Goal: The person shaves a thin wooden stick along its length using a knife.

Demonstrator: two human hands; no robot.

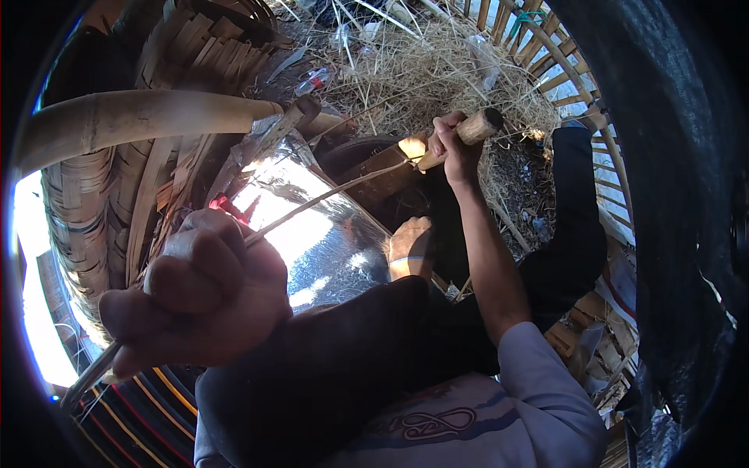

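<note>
My left hand [207, 292], large in the near left, is closed in a fist around a thin bamboo-like strip [328, 195]. A tail of it comes out below the fist at the lower left. From there the strip runs slantwise up to my right hand [452, 148]. That hand is wrapped round a thick wooden handle [477, 127] with a dark end, held tilted. Whether a blade is joined to the handle cannot be made out. The strip's far end meets the handle's lower end, beside a brightly lit patch of wood [413, 148].
A shiny sheet [312, 226] lies beneath the strip, near a foot [410, 243]. A thick bamboo pole [148, 118] crosses the left, over woven basketry [86, 210]. Straw [421, 70] covers the ground ahead. An open bamboo lattice [573, 74] curves along the right.
</note>
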